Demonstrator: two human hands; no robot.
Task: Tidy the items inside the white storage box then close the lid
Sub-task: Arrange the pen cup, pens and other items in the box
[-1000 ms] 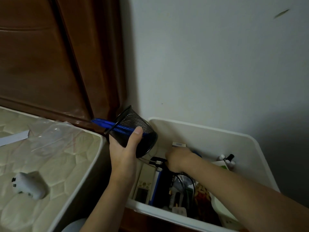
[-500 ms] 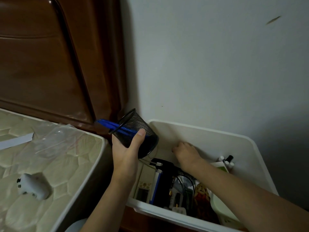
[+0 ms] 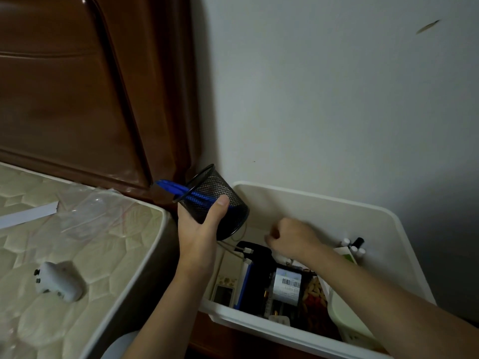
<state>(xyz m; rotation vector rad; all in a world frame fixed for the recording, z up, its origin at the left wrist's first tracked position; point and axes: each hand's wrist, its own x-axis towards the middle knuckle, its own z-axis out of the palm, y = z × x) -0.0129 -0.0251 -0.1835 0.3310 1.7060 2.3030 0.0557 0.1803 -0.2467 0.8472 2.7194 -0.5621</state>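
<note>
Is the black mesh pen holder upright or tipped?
Tipped: the left hand holds the mesh pen holder with its opening leaning left, blue pens sticking out sideways.

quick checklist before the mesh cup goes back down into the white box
1. Left hand grips the black mesh cup: ok.
2. Cup upright: not ok, it tilts toward the bed, blue pens poking out of its mouth.
3. Free spot in the white box: cannot tell, the right hand covers the back area.
4. Right hand out of the way: not ok, it is inside the box, fingers curled.
5. What the right hand holds: cannot tell.
6. Lid in view: not ok.
</note>
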